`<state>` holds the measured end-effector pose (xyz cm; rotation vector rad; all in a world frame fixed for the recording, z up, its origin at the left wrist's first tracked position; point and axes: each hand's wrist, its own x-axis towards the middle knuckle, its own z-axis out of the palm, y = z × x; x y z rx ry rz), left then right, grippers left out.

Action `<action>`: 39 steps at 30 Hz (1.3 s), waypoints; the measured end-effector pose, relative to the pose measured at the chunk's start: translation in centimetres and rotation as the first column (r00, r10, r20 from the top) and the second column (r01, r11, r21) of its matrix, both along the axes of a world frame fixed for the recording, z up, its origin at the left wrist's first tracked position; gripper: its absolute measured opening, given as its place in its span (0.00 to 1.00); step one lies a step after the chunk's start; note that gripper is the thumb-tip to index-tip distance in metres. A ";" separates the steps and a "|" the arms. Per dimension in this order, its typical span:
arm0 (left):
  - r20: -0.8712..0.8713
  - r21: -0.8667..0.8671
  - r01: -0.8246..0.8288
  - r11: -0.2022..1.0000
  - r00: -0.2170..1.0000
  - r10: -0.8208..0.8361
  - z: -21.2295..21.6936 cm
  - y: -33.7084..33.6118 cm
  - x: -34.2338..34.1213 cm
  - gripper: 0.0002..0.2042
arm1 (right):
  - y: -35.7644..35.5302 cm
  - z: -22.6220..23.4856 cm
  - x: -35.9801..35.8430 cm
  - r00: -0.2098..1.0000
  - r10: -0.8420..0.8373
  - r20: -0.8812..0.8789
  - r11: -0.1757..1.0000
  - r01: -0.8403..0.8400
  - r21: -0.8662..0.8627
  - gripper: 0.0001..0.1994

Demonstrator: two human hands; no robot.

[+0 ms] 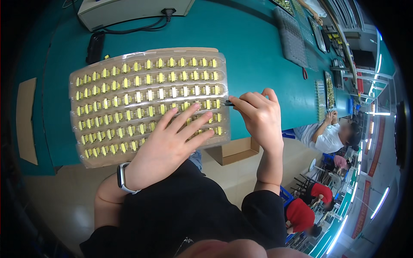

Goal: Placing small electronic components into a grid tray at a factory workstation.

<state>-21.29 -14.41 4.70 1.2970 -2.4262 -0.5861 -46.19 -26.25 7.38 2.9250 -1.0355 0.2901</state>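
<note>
A clear plastic tray (223, 65) lies in front of me with rows of small yellow-topped electronic components (148, 79), which look like little transformers. Some in the third row from the far side look paler. My left hand (172, 133) rests over the tray's near right part, fingers spread, hiding several components. At the tray's right edge, my right hand (258, 114) is closed on dark tweezers (228, 103). Their tips are beside the end of the fourth row; whether they touch a component I cannot tell.
Cardboard (180, 50) shows under the tray on the green table (251, 56). A pale box-shaped device (133, 13) with a black cable stands at the back. An open cardboard box (236, 151) is below the near edge. Grey trays (290, 38) and co-workers (329, 135) are to the right.
</note>
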 end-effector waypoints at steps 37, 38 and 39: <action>0.012 -0.024 0.004 1.000 1.000 -0.004 -0.3 0.0 0.0 0.30 | 3.0 1.0 0.5 0.999 0.018 -0.029 0.997 -0.016 0.078 0.13; 0.011 -0.025 0.006 1.000 1.000 -0.005 -0.3 0.0 0.0 0.30 | 3.0 1.1 0.4 0.999 0.017 -0.031 0.997 -0.014 0.077 0.13; 0.016 -0.027 0.003 1.000 1.000 -0.003 -0.2 0.1 0.0 0.30 | 3.1 1.1 0.4 1.000 0.014 -0.019 0.997 -0.012 0.074 0.13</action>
